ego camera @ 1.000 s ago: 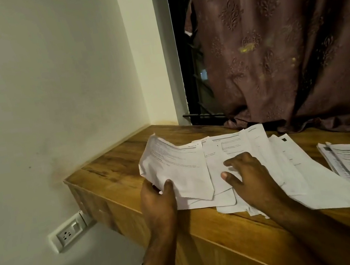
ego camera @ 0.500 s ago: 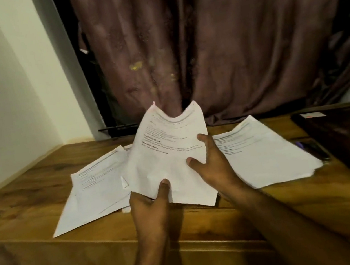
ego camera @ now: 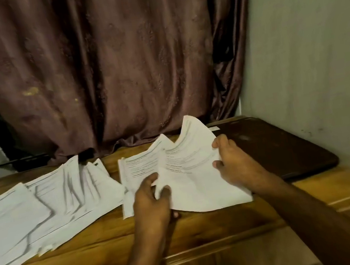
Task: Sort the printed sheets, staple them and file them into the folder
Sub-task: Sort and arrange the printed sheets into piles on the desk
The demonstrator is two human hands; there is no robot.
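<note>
— Where do we stand?

— We're sorting, as we judge it. Our left hand (ego camera: 151, 199) pinches the near left edge of a crumpled white printed sheet (ego camera: 194, 175), thumb on top, and our right hand (ego camera: 235, 164) grips its right edge with curled fingers. The sheet is lifted, bowed above a second white printed page (ego camera: 139, 168) lying on the brown wooden desk (ego camera: 209, 230).

— And the rest of the paper?

— A fanned spread of white printed sheets (ego camera: 43, 212) lies on the desk to the left, blurred. A flat dark brown folder (ego camera: 276, 150) lies to the right, just beside our right hand. We see no stapler.

— What next?

— We think the sheet needs flattening and laying square on its matching pile. Both grips should ease together, or the creased paper may skew or tear.
</note>
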